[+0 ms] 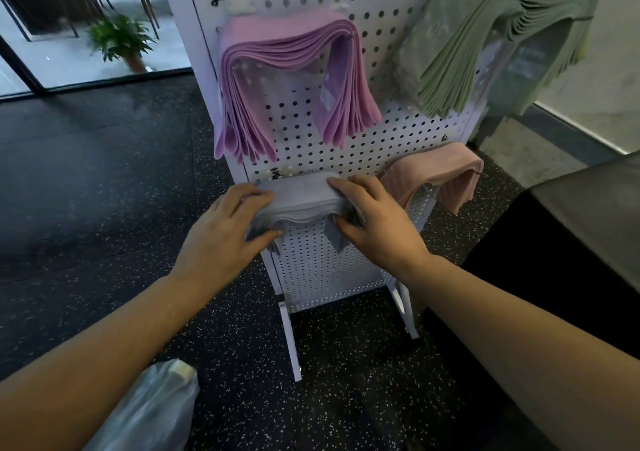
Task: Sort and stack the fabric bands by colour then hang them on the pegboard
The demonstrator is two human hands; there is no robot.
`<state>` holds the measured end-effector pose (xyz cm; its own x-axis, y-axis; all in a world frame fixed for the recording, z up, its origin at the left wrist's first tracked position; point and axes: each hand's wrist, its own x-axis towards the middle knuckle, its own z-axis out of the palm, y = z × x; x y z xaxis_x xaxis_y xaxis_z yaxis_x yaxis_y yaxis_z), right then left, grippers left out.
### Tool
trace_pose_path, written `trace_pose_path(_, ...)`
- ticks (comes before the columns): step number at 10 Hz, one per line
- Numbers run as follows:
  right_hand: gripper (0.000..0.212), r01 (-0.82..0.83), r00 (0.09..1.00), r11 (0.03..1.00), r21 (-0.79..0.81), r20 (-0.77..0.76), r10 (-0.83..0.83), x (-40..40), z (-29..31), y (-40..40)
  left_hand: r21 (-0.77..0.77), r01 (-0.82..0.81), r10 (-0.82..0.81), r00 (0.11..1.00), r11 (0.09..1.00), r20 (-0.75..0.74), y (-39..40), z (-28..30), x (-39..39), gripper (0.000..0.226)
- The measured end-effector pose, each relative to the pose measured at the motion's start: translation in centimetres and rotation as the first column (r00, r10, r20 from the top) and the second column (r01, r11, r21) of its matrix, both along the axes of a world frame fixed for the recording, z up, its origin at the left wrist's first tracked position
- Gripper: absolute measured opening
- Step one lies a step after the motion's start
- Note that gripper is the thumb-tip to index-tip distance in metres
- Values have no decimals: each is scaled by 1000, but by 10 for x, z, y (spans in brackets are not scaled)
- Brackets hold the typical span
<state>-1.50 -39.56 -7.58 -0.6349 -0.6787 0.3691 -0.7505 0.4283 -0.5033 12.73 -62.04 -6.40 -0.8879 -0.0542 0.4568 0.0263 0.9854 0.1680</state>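
Hanging step: left hand [230,222] and right hand [374,220] each pinched the grey bands [298,196] low on the pegboard [381,10], below the purple stack [287,62]. Next likely needed seating, then release.

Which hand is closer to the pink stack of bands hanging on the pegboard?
Right. The right hand grips the grey stack just beside the pink stack; the left hand holds the grey stack's far end.

Both hands [225,228] [377,222] in curled grip
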Motion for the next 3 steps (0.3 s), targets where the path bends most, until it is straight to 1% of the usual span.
trace_pose_path(1,62,-7,1000,1000,9,4,7,3,5,1,14,-19,18,998,1000,58,4,5,1,62)
trace_pose_path(2,63,-14,1000,1000,-10,-1,14,5,9,8,-15,-9,10,998,1000,69,4,9,3,65)
trace_pose_path(3,60,42,999,999,-24,9,-42,11,15,23,-46,14,-10,997,999,74,2,11,13,67)
